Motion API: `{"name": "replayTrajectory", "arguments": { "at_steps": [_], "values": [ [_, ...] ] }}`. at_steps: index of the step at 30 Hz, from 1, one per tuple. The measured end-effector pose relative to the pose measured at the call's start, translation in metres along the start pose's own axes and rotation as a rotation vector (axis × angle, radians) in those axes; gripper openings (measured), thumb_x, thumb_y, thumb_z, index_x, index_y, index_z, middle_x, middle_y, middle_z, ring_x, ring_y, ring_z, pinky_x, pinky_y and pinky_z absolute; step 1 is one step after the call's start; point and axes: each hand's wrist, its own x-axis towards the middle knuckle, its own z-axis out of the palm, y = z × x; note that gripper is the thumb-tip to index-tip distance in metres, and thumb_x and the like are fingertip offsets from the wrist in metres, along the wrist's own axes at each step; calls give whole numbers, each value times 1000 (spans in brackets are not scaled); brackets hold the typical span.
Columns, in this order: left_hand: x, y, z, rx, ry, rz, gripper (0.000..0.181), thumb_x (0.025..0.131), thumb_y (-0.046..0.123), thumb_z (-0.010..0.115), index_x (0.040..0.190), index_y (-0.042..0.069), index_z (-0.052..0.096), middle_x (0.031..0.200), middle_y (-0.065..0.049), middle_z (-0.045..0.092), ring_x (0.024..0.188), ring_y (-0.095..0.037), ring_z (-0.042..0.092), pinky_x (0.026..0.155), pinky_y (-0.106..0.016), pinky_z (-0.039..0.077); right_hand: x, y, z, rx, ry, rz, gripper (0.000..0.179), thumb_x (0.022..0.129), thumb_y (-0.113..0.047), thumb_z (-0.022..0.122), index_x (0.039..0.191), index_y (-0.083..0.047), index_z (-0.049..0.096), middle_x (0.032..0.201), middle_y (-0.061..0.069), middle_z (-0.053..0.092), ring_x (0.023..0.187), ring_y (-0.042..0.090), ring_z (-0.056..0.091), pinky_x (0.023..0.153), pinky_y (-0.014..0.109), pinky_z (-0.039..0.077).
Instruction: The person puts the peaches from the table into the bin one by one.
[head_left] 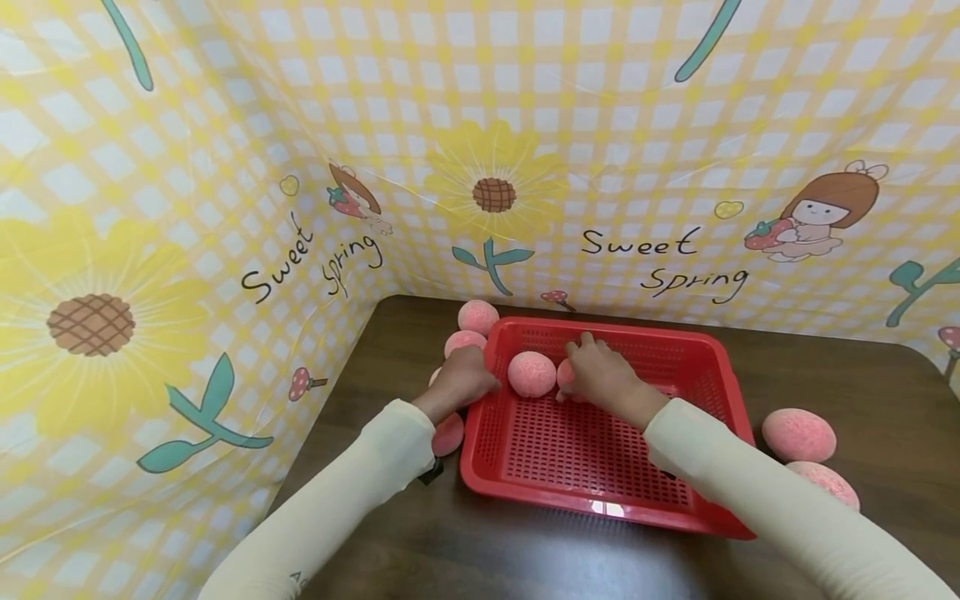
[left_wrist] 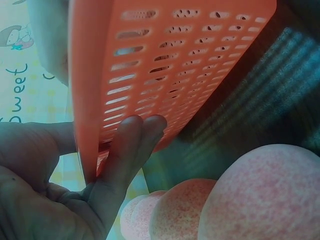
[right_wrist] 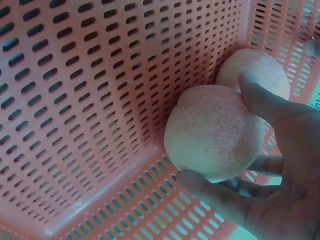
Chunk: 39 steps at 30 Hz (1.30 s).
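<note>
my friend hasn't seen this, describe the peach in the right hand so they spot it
On the brown table, find the red basket. Inside, your pink peach sits right of a neighbouring peach in the head view. Only yours is gripped by the right hand.

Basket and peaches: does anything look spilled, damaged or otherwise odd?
Nothing stands out. The basket shows no break; one peach lies inside and the right hand holds another there. The other peaches sit on the table either side, with no visible bruises.
</note>
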Motion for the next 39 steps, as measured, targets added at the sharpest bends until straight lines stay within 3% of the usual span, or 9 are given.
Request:
{"name": "replayTrajectory", "arguments": {
  "at_steps": [8,16,24,30,39],
  "values": [
    [0,0,-1,-15,16,29,4,80,-2,66,81,2,67,73,-14,69,60,-20,70,62,-32,62,-1,-1,0,-21,13,0,64,88,-35,80,132,6,58,114,26,59,100,40,66,77,53,61],
    [-1,-1,-2,-56,-3,34,6,82,-3,65,86,-1,68,77,-16,70,63,-22,73,64,-33,63,-3,-2,3,-19,22,-6,61,91,-31,78,135,6,57,120,27,58,105,42,65,78,55,60],
    [0,-2,0,-37,9,36,5,82,-2,66,80,2,65,73,-13,68,61,-20,71,62,-31,61,-3,0,4,-48,23,4,60,91,-34,77,134,2,58,117,23,59,104,39,65,78,54,60],
    [-1,-1,0,-17,16,35,6,82,-2,67,78,2,65,69,-11,65,59,-19,69,60,-30,60,-3,2,4,-29,16,-1,69,87,-41,81,134,3,57,119,23,59,104,39,65,77,54,60],
    [-1,0,1,16,26,23,10,80,-2,67,73,4,64,66,-10,63,57,-19,67,58,-29,58,-6,2,-2,-32,5,6,64,88,-33,80,135,4,56,119,23,59,105,39,65,77,53,61]
  ]
}}
